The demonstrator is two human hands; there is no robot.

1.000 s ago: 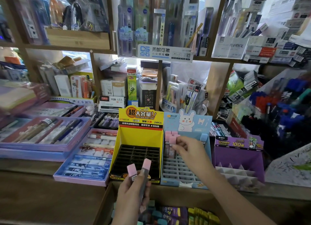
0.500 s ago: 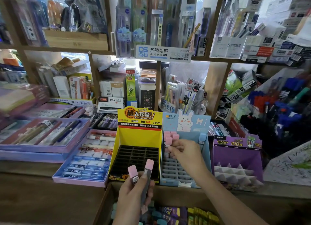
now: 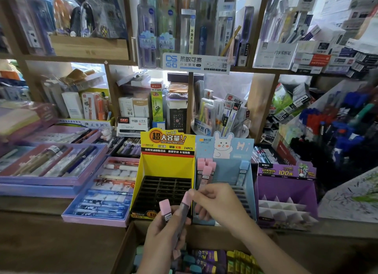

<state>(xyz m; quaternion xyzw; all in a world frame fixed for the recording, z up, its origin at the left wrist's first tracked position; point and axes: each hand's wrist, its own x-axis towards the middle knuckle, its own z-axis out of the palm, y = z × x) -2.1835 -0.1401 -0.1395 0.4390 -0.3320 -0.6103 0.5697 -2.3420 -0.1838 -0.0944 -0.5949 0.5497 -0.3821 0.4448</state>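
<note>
My left hand grips two pink-capped lead cases upright in front of the display boxes. My right hand pinches the pink cap of the taller case in that bundle. Behind them stands a light blue rabbit display box with a slotted tray; several pink-capped cases stand in its back left slots and one blue-capped case at its back right. To its left, a yellow display box holds an empty black grid.
A purple display box with white dividers stands to the right. Flat pen trays lie to the left on the wooden counter. An open carton of packaged stock sits below my hands. Crowded shelves rise behind; pens fill a bin at right.
My right hand left the pink cases in the blue box's back slots and came down toward me to the taller case in my left hand. My left hand barely moved.
</note>
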